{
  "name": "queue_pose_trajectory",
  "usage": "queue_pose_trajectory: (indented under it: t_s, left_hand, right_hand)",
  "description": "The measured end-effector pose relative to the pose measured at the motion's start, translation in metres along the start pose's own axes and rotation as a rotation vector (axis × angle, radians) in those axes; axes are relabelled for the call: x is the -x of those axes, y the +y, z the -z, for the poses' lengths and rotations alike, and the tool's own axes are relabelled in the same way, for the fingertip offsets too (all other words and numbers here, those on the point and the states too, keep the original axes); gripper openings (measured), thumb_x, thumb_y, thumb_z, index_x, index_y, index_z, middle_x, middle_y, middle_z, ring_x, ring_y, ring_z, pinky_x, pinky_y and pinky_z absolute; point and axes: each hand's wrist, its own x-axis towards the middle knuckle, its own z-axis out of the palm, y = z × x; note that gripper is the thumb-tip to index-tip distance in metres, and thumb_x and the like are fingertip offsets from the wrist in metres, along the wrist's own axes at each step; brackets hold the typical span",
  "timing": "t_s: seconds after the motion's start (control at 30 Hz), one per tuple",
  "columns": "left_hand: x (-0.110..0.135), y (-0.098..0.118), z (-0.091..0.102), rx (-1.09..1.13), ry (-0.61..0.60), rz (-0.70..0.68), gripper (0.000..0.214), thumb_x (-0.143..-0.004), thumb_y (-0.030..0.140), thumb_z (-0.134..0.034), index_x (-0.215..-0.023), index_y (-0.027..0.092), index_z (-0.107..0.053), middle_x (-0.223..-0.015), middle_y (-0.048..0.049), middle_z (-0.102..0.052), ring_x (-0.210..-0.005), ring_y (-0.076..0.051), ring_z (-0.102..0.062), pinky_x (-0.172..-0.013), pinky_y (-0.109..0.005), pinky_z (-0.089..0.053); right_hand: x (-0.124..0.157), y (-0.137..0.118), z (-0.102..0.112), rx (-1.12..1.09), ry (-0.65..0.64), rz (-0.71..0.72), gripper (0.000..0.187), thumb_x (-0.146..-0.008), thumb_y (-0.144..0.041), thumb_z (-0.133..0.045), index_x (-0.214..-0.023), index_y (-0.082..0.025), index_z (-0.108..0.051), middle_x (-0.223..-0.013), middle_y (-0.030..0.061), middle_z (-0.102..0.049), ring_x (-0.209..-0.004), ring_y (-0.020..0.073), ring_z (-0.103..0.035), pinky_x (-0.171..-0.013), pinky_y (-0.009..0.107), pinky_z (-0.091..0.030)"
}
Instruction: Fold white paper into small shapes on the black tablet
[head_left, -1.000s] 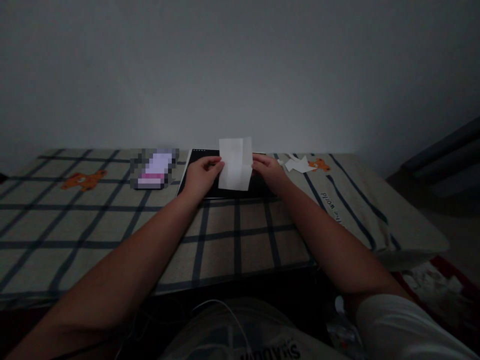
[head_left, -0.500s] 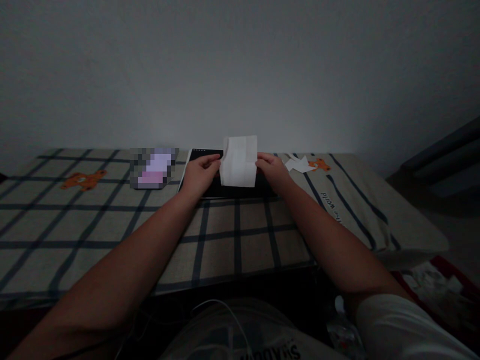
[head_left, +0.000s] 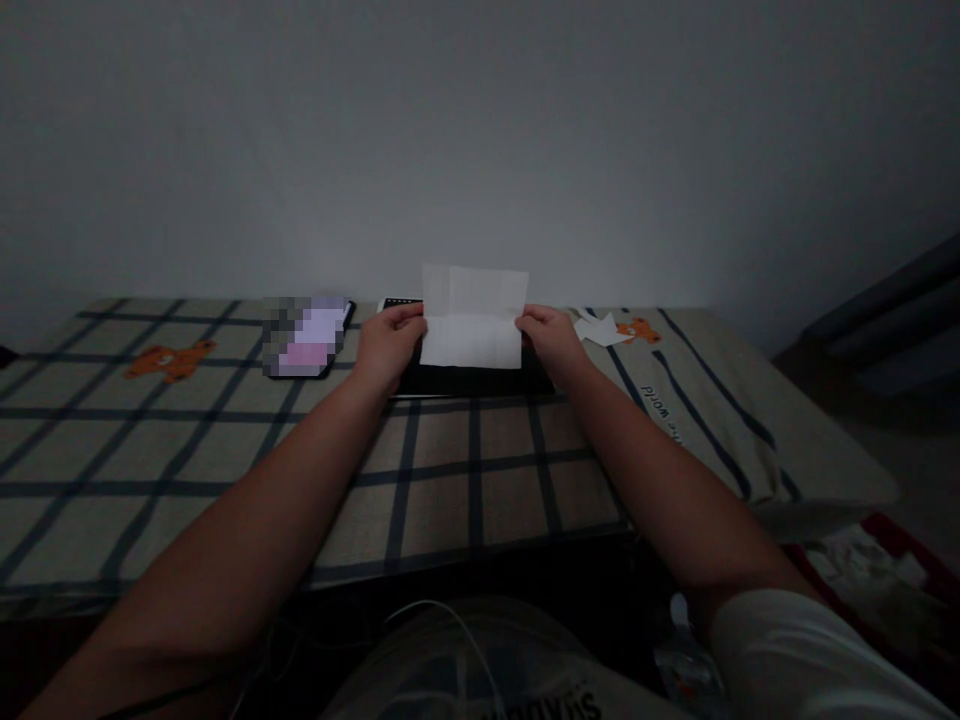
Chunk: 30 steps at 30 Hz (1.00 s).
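Observation:
A white sheet of paper [head_left: 472,316] with fold creases is held upright between both hands, spread wide. My left hand [head_left: 388,343] pinches its left edge, and my right hand [head_left: 550,337] pinches its right edge. Under the hands a black flat board [head_left: 465,381] lies on the checked cloth [head_left: 465,470]. The paper hides the far part of the board.
A phone with a lit, blurred screen [head_left: 306,336] lies left of the board. White paper scraps [head_left: 598,328] lie to the right by an orange bear print. A plain wall rises behind the surface. A dark object stands at the far right edge.
The paper has been unfolded from a narrow folded strip into a wider sheet. Both hands have moved apart, the left hand leftward and the right hand slightly rightward.

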Motion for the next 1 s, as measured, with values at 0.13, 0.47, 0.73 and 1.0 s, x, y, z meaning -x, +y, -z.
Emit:
queue_pose_trajectory:
  t_s: [0.13, 0.47, 0.73, 1.0]
  left_hand:
    - [0.0029, 0.0050, 0.0013, 0.000, 0.016, 0.039, 0.031, -0.073, 0.013, -0.063, -0.099, 0.015, -0.078, -0.088, -0.0051, -0.077, -0.076, -0.017, -0.070, -0.068, -0.027, -0.057]
    - [0.0054, 0.0023, 0.0068, 0.043, -0.213, 0.038, 0.033, -0.076, 0.042, -0.076, -0.098, 0.017, -0.075, -0.095, -0.0078, -0.076, -0.081, -0.020, -0.069, -0.070, -0.032, -0.057]
    - [0.0065, 0.0045, 0.0079, 0.043, -0.241, 0.026, 0.025, -0.073, 0.038, -0.079, -0.088, 0.018, -0.075, -0.085, -0.0052, -0.076, -0.071, -0.017, -0.065, -0.066, -0.029, -0.055]
    - [0.0018, 0.0004, 0.0068, 0.137, -0.213, -0.020, 0.033, -0.077, 0.036, -0.075, -0.103, 0.015, -0.074, -0.095, -0.0074, -0.077, -0.077, -0.018, -0.069, -0.072, -0.031, -0.057]
  right_hand:
    - [-0.0006, 0.0012, 0.0012, 0.001, -0.035, -0.009, 0.016, -0.071, -0.027, -0.057, -0.077, -0.019, -0.070, -0.071, -0.0004, -0.062, -0.063, 0.0125, -0.049, -0.064, 0.029, -0.040]
    - [0.0031, -0.0013, 0.0048, 0.087, -0.087, -0.049, 0.013, -0.069, -0.025, -0.057, -0.073, -0.020, -0.069, -0.067, -0.0009, -0.061, -0.065, 0.0154, -0.052, -0.065, 0.031, -0.042]
    - [0.0027, -0.0030, 0.0082, -0.017, -0.102, -0.109, 0.021, -0.076, -0.040, -0.073, -0.074, -0.021, -0.065, -0.072, 0.0012, -0.062, -0.065, 0.0144, -0.054, -0.066, 0.033, -0.049]
    - [0.0015, -0.0028, 0.0074, -0.068, -0.130, -0.192, 0.023, -0.074, -0.040, -0.079, -0.077, -0.020, -0.067, -0.075, 0.0016, -0.068, -0.071, 0.0149, -0.061, -0.070, 0.033, -0.054]
